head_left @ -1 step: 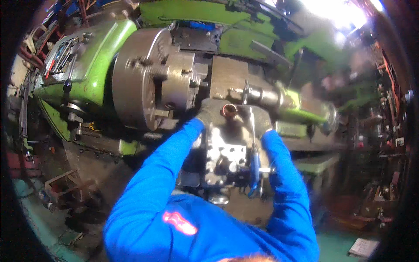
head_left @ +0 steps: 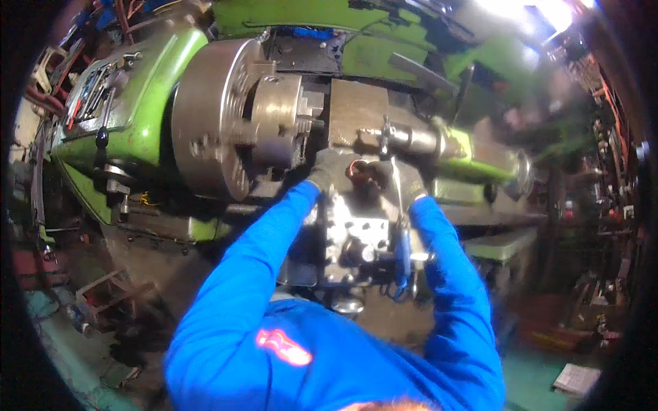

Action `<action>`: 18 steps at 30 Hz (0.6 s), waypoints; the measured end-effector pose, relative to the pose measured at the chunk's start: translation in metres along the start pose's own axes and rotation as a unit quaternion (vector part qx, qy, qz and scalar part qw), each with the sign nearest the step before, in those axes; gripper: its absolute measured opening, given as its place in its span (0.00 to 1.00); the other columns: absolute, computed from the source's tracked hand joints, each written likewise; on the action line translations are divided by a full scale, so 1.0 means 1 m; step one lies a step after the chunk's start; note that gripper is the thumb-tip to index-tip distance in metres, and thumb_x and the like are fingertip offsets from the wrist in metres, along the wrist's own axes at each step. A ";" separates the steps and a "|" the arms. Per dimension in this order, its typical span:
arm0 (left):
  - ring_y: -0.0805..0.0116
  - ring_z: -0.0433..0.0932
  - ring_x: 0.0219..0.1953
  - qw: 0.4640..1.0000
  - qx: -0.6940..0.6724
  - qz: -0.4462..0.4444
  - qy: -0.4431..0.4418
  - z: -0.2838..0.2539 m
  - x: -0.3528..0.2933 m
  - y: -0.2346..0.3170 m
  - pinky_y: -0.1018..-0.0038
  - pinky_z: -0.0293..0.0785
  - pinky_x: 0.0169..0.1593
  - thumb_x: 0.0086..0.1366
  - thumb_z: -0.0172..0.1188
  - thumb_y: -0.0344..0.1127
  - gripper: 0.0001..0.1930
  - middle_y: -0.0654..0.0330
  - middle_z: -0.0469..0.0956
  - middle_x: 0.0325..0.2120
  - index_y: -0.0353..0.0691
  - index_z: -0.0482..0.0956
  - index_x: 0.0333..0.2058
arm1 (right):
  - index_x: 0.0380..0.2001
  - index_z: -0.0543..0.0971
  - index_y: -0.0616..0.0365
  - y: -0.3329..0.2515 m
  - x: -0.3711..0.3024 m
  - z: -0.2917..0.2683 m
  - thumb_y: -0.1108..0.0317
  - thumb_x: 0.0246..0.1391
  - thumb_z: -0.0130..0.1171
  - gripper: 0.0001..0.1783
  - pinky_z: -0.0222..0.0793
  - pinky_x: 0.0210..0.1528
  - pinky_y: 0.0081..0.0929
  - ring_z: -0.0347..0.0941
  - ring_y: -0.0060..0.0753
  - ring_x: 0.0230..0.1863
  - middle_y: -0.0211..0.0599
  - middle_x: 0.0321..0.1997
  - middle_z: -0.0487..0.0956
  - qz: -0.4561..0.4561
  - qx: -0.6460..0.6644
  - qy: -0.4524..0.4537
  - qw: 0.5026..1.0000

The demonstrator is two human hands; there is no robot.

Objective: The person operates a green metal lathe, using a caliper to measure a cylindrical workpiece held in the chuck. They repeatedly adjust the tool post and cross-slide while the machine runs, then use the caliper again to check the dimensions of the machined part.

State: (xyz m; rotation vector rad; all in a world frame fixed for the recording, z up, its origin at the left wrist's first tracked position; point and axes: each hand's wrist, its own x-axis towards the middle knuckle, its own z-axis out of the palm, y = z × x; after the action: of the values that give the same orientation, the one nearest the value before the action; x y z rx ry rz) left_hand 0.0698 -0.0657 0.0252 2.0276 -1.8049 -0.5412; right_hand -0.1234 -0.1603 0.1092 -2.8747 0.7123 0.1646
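My left hand (head_left: pixel 331 170), in a dark grey glove, is closed on the left side of a small round hollow metal part (head_left: pixel 357 171) with a reddish rim. From the other side my right hand (head_left: pixel 409 182), gloved alike, closes on the same part; its fingertips are blurred. A blue-handled tool (head_left: pixel 403 257) with a thin metal shaft runs along the right hand; whether that hand grips it is unclear. Both hands are above the lathe's tool post and carriage (head_left: pixel 358 236), in front of a flat brown metal block (head_left: pixel 358 113).
The big lathe chuck (head_left: pixel 212 120) with its jaws (head_left: pixel 277 120) stands to the left. On the right, the green tailstock (head_left: pixel 473 161) carries a drill chuck (head_left: pixel 415 140). Hand tools (head_left: pixel 92 96) lie on the headstock, beside a black-knobbed lever (head_left: pixel 102 137).
The chuck's jaws and face show a different position, as if turned. The whole view has shifted slightly. My hands remain together around the round part.
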 end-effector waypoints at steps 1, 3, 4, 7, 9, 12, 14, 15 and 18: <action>0.55 0.84 0.46 1.000 0.029 0.005 -0.007 0.011 -0.003 -0.004 0.60 0.77 0.48 0.45 0.73 0.48 0.31 0.63 0.86 0.39 0.63 0.82 0.53 | 0.47 0.84 0.46 0.006 0.002 0.019 0.61 0.57 0.62 0.14 0.77 0.52 0.45 0.82 0.52 0.50 0.48 0.47 0.85 0.012 0.070 -0.031 0.997; 0.54 0.84 0.45 0.996 0.085 0.030 -0.011 0.029 0.000 -0.008 0.59 0.77 0.48 0.43 0.75 0.51 0.34 0.64 0.86 0.38 0.64 0.81 0.54 | 0.55 0.81 0.42 0.023 -0.002 0.049 0.60 0.59 0.64 0.20 0.77 0.55 0.42 0.82 0.50 0.51 0.45 0.50 0.85 0.027 0.143 -0.056 0.988; 0.53 0.84 0.45 0.993 0.090 0.067 -0.023 0.029 0.000 -0.015 0.59 0.77 0.48 0.42 0.74 0.57 0.36 0.63 0.86 0.39 0.65 0.81 0.55 | 0.57 0.81 0.43 0.028 -0.005 0.056 0.60 0.58 0.65 0.22 0.77 0.56 0.41 0.81 0.51 0.52 0.46 0.50 0.84 0.024 0.150 -0.054 0.987; 0.54 0.85 0.43 0.993 0.093 0.059 -0.051 0.032 -0.009 -0.026 0.58 0.78 0.46 0.42 0.72 0.65 0.37 0.63 0.87 0.38 0.67 0.81 0.55 | 0.62 0.78 0.54 -0.013 -0.028 -0.018 0.55 0.55 0.69 0.33 0.73 0.63 0.39 0.79 0.52 0.59 0.56 0.58 0.81 -0.022 0.159 0.013 0.987; 0.55 0.86 0.41 0.988 0.097 0.090 -0.083 0.021 -0.010 -0.015 0.58 0.78 0.45 0.44 0.67 0.74 0.38 0.61 0.87 0.37 0.66 0.82 0.54 | 0.65 0.75 0.57 -0.004 -0.058 -0.017 0.56 0.56 0.69 0.35 0.71 0.65 0.37 0.78 0.46 0.62 0.51 0.63 0.79 0.093 0.342 0.088 0.931; 0.54 0.86 0.42 0.988 0.100 0.086 -0.086 0.021 -0.013 -0.016 0.59 0.79 0.46 0.50 0.61 0.78 0.38 0.56 0.87 0.37 0.58 0.85 0.51 | 0.64 0.76 0.60 0.005 -0.121 -0.012 0.60 0.61 0.66 0.31 0.72 0.63 0.35 0.78 0.42 0.58 0.46 0.63 0.79 0.244 0.451 0.226 0.828; 0.53 0.86 0.44 0.994 0.072 -0.014 -0.081 0.038 -0.008 -0.035 0.60 0.79 0.48 0.55 0.57 0.79 0.38 0.52 0.87 0.40 0.51 0.88 0.45 | 0.63 0.76 0.62 0.022 -0.176 0.010 0.61 0.64 0.64 0.28 0.72 0.62 0.33 0.78 0.38 0.56 0.45 0.61 0.80 0.311 0.489 0.293 0.760; 0.53 0.85 0.47 0.996 0.050 -0.003 -0.070 0.038 -0.016 -0.033 0.60 0.77 0.51 0.55 0.57 0.72 0.35 0.51 0.86 0.43 0.49 0.86 0.47 | 0.63 0.77 0.62 0.027 -0.213 0.022 0.61 0.65 0.62 0.26 0.72 0.60 0.32 0.78 0.35 0.54 0.44 0.61 0.80 0.319 0.453 0.342 0.760; 0.52 0.79 0.54 0.995 -0.095 -0.015 0.001 0.032 -0.065 -0.026 0.61 0.72 0.59 0.53 0.58 0.50 0.30 0.49 0.81 0.51 0.43 0.82 0.53 | 0.57 0.81 0.65 0.006 -0.321 0.056 0.63 0.69 0.55 0.20 0.70 0.62 0.33 0.77 0.35 0.59 0.42 0.58 0.82 0.437 0.346 0.384 0.736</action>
State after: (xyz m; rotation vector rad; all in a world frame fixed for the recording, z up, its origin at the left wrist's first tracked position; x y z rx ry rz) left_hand 0.0684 0.0008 -0.0128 1.9281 -1.6544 -0.6918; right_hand -0.4120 -0.0096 0.1016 -1.5987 1.7430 -1.0033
